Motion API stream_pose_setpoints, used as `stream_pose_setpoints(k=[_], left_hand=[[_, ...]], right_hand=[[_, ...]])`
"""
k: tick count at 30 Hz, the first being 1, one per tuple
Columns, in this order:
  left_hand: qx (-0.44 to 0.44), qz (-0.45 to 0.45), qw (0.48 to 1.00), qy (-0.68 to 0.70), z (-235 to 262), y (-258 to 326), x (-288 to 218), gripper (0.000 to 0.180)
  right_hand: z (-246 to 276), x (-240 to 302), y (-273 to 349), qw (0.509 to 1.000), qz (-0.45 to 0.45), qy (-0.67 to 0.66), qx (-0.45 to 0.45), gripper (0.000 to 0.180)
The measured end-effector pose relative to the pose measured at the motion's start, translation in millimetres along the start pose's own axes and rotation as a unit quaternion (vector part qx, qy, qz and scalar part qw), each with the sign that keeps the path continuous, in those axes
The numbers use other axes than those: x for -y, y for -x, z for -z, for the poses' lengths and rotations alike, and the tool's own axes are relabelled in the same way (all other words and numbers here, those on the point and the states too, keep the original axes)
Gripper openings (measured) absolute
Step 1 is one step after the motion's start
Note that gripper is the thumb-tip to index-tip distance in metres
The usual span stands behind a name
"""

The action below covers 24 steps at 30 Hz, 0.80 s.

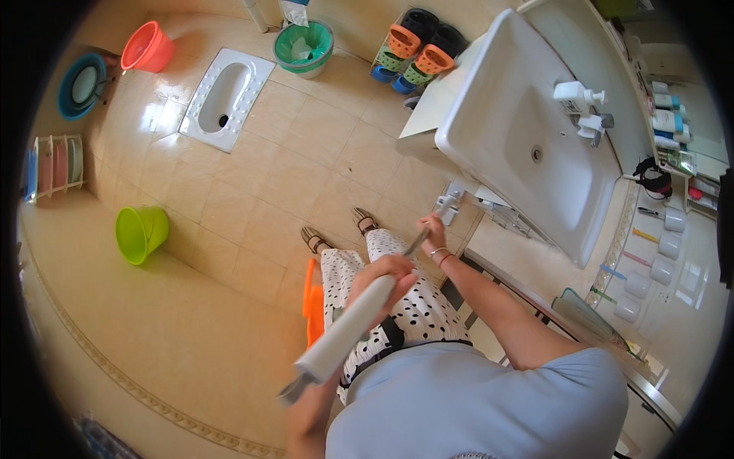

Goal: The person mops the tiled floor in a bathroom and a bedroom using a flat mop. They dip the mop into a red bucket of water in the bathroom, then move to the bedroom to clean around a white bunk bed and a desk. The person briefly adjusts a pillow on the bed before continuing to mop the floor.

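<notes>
Head view: a long-handled mop (417,242) slants across the person's front, its thick, smooth, cylindrical pale-grey sleeve (345,330) nearest the camera. Fingers curled, the left hand (382,275) grasps it near the sleeve's far end; the right hand (433,229) clasps the slimmer shaft farther down, above glossy beige tiles (306,153).
</notes>
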State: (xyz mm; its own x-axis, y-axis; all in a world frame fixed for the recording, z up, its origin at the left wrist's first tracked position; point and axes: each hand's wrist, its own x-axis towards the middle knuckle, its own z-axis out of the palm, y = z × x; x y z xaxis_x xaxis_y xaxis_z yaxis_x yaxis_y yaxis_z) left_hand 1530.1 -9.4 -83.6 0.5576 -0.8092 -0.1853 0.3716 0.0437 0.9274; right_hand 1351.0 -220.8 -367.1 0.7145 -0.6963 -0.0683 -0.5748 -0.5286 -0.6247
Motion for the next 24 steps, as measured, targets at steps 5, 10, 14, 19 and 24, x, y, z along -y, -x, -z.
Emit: stream_pose_setpoints(k=[5, 10, 14, 19, 24], left_hand=[[-0.14, -0.056, 0.988, -0.01, 96, 37, -60, 0.012], [-0.201, -0.122, 0.971, -0.049, 144, 52, -98, 0.021], [-0.194, -0.149, 0.968, -0.064, 146, 48, -96, 0.017], [-0.192, -0.203, 0.958, -0.063, 133, 30, -63, 0.019], [-0.298, -0.138, 0.943, -0.063, 125, 32, -33, 0.016]], right_hand=[[-83, 140, -23, 0.995, 0.065, -0.012, 0.07, 0.009], [-133, 237, -66, 0.981, 0.155, -0.098, 0.059, 0.008], [-137, 253, -101, 0.963, 0.229, -0.127, 0.059, 0.004], [-126, 242, -140, 0.96, 0.253, -0.081, 0.084, 0.003], [-122, 229, -148, 0.966, 0.184, 0.024, 0.182, 0.015]])
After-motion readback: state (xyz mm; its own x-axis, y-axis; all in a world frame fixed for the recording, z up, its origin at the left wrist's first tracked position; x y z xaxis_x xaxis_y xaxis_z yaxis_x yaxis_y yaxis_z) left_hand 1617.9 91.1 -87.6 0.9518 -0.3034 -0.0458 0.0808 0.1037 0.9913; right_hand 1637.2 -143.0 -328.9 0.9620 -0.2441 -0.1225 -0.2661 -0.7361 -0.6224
